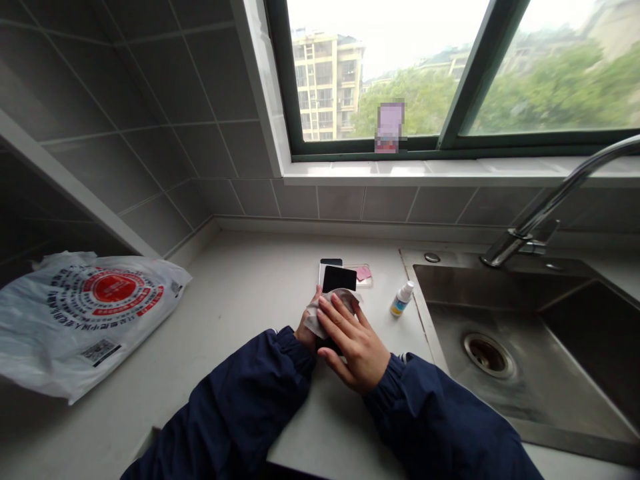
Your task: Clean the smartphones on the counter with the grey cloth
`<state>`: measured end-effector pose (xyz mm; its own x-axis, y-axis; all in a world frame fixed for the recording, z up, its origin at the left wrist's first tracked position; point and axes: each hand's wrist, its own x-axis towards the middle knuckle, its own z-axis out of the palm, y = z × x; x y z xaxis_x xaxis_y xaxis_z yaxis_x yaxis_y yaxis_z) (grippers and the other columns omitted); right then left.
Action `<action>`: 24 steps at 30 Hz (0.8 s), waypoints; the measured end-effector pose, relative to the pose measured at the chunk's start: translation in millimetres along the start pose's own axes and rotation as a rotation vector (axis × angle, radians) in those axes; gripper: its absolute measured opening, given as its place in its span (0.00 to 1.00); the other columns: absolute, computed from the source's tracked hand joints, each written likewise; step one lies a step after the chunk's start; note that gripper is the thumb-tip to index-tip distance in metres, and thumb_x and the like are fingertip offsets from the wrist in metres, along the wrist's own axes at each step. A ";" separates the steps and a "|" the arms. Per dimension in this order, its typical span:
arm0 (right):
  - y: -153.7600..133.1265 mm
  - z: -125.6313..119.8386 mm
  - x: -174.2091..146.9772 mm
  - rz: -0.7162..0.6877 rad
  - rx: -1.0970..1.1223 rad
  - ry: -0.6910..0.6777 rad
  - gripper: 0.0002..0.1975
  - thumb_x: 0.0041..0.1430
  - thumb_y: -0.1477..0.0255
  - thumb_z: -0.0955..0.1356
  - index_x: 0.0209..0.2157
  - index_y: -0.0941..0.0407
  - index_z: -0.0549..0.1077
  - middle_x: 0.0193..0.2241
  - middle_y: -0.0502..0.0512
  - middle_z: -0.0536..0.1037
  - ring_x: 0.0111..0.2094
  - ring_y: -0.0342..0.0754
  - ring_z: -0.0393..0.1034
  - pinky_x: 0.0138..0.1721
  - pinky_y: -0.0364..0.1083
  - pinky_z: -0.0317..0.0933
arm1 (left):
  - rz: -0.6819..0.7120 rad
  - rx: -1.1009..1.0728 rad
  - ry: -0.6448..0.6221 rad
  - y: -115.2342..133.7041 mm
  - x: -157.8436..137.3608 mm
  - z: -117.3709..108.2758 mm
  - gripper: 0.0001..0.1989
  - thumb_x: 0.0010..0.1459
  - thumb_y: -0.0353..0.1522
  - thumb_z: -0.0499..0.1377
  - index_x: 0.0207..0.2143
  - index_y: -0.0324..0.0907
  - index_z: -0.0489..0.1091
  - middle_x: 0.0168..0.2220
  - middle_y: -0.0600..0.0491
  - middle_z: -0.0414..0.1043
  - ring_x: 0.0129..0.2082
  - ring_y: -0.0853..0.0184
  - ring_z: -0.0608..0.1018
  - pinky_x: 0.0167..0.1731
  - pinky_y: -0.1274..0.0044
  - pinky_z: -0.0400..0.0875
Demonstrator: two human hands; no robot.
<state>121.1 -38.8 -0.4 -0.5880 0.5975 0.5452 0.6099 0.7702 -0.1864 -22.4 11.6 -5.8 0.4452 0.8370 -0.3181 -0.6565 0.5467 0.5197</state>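
My left hand (303, 331) is closed round the side of a black-screened smartphone (340, 279), partly hidden behind my right hand. Over the phone's lower part lies a thin grey cloth (314, 321) with a zigzag edge. My right hand (354, 341) presses this cloth onto the screen with its fingers stretched across it. Just beyond, a second phone (331, 262) rests on the counter, largely covered by the held one. Beside it is a clear phone case (369, 283) with a pink piece (363, 273) in it. To the right stands a small white spray bottle (401, 300) with a coloured label.
A steel sink (535, 373) with a chrome tap (530, 220) is set into the right of the white counter (240, 287). On the left lies a white plastic bag (100, 313) with red and black print. A window sill (400, 172) runs along the back.
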 end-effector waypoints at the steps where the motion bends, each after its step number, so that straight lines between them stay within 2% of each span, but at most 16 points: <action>1: -1.8 -0.1 0.2 -0.017 0.007 -0.015 0.30 0.70 0.64 0.61 0.67 0.66 0.57 0.69 0.65 0.54 0.71 0.62 0.42 0.67 0.65 0.47 | -0.050 -0.012 0.002 2.7 0.3 -1.0 0.31 0.67 0.49 0.49 0.51 0.30 0.73 0.40 0.38 0.81 0.47 0.52 0.82 0.59 0.60 0.65; 4: -5.3 -0.4 1.0 -0.055 0.034 -0.031 0.29 0.70 0.64 0.61 0.66 0.65 0.60 0.68 0.64 0.58 0.70 0.62 0.46 0.65 0.63 0.54 | -0.137 -0.086 0.005 9.7 1.6 -3.0 0.35 0.63 0.54 0.51 0.44 0.28 0.75 0.36 0.38 0.81 0.41 0.55 0.83 0.55 0.68 0.69; 8: -6.5 -0.8 2.1 -0.113 0.079 0.026 0.24 0.70 0.66 0.62 0.61 0.64 0.67 0.64 0.63 0.66 0.68 0.62 0.54 0.65 0.63 0.55 | -0.060 -0.105 -0.028 16.1 2.0 -1.8 0.41 0.63 0.58 0.44 0.43 0.27 0.75 0.33 0.37 0.80 0.33 0.55 0.83 0.43 0.68 0.76; 12: -6.5 -1.9 3.2 -0.140 0.108 0.107 0.20 0.69 0.69 0.64 0.57 0.62 0.71 0.60 0.62 0.71 0.66 0.59 0.59 0.65 0.60 0.56 | 0.022 -0.038 -0.005 18.9 0.0 -0.3 0.42 0.64 0.57 0.41 0.40 0.27 0.76 0.27 0.38 0.79 0.26 0.56 0.82 0.33 0.69 0.76; 18: -6.3 -1.7 3.4 -0.149 0.132 0.145 0.19 0.67 0.72 0.64 0.56 0.63 0.72 0.59 0.63 0.73 0.65 0.58 0.60 0.65 0.59 0.59 | 0.125 -0.065 0.051 17.4 3.4 -5.5 0.40 0.64 0.56 0.43 0.42 0.28 0.76 0.31 0.39 0.79 0.29 0.57 0.82 0.34 0.69 0.76; 24: -7.5 1.8 2.0 -0.162 0.112 0.093 0.22 0.67 0.69 0.65 0.59 0.64 0.69 0.62 0.64 0.69 0.67 0.59 0.57 0.65 0.61 0.58 | 0.076 -0.060 0.040 17.5 3.4 -8.5 0.40 0.63 0.57 0.44 0.44 0.28 0.76 0.31 0.39 0.79 0.29 0.57 0.81 0.34 0.69 0.76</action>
<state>114.4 -43.0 0.6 -0.6189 0.4445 0.6476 0.4453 0.8777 -0.1768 -37.6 24.2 -4.5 0.3692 0.8755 -0.3117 -0.7231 0.4813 0.4955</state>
